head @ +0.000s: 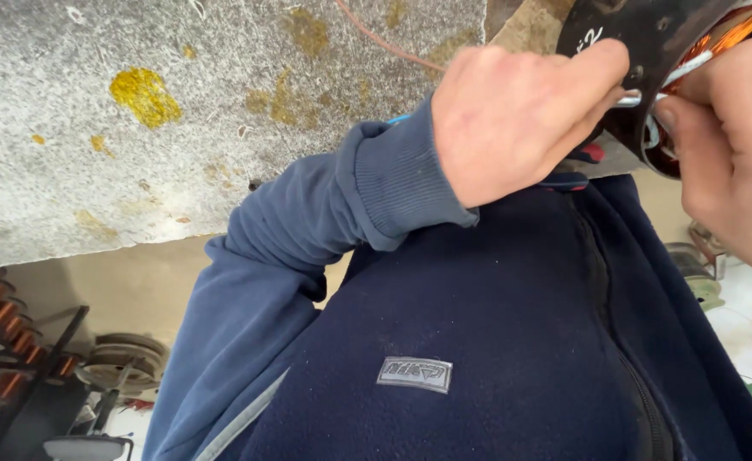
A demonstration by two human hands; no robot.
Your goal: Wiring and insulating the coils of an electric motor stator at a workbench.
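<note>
Left hand [512, 119] and right hand [730, 145], both pinched shut on thin white cord [679, 72] at round black copper-wound motor stator [649, 51].

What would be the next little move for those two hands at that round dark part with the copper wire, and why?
Probably a gentle pull of the white sleeved wire outward. Both the left hand and the right hand pinch it at the rim of the dark round housing, beside the copper winding, where it looks only partly drawn out.
</note>
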